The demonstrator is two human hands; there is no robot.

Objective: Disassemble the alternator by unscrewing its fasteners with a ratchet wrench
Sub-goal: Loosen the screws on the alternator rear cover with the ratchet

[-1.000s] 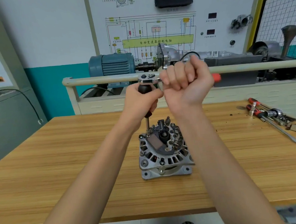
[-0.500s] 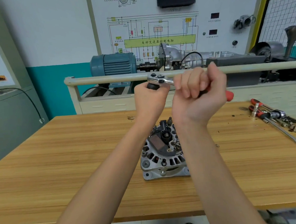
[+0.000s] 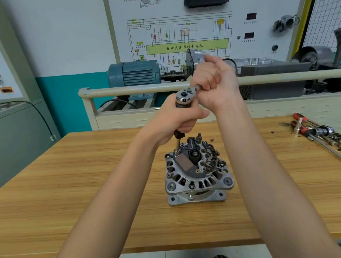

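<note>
The silver alternator [image 3: 198, 177] stands upright on the wooden table [image 3: 70, 194], its black rear parts facing up. A ratchet wrench [image 3: 185, 94] sits on a vertical extension bar whose tip meets a fastener at the alternator's upper left. My left hand [image 3: 177, 120] grips the dark extension handle just under the ratchet head. My right hand [image 3: 214, 84] is wrapped round the ratchet's handle, which points away from me and is hidden in the fist.
Red-handled screwdrivers, sockets and small parts [image 3: 321, 133] lie at the table's right edge. Behind the table runs a beige rail [image 3: 133, 89] with a blue motor [image 3: 136, 73] and a training panel beyond it.
My right hand has swung the ratchet handle from pointing right to pointing away from me. The red handle end is hidden now. My left hand stays on the extension.
</note>
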